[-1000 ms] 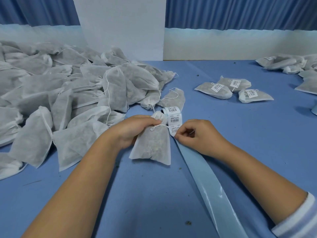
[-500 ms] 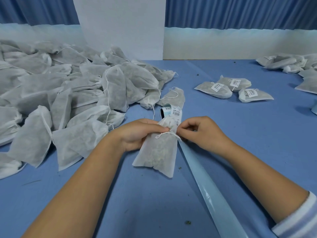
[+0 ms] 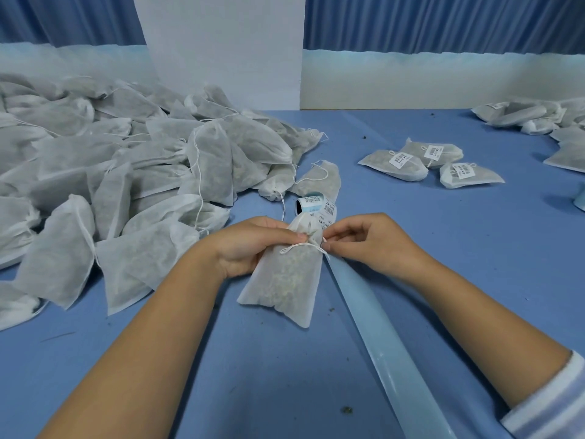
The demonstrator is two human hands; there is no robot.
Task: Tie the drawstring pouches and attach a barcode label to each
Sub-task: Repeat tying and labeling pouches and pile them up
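Note:
A white mesh drawstring pouch (image 3: 285, 280) filled with dried matter lies on the blue table in front of me. My left hand (image 3: 253, 245) grips its gathered neck from the left. My right hand (image 3: 357, 242) pinches the white drawstring (image 3: 300, 247) at the neck's right side. Just behind the pouch sits a roll of barcode labels (image 3: 311, 204), and its pale blue backing strip (image 3: 389, 353) runs toward me under my right forearm.
A big heap of unlabelled pouches (image 3: 126, 172) fills the left of the table. Three labelled pouches (image 3: 433, 163) lie at the right centre, with more (image 3: 531, 117) at the far right edge. A white board (image 3: 221, 49) stands at the back.
The pouch has shifted right over the label strip. My right hand has left the label strip and now pinches the drawstring at the pouch's neck. My left hand keeps its grip.

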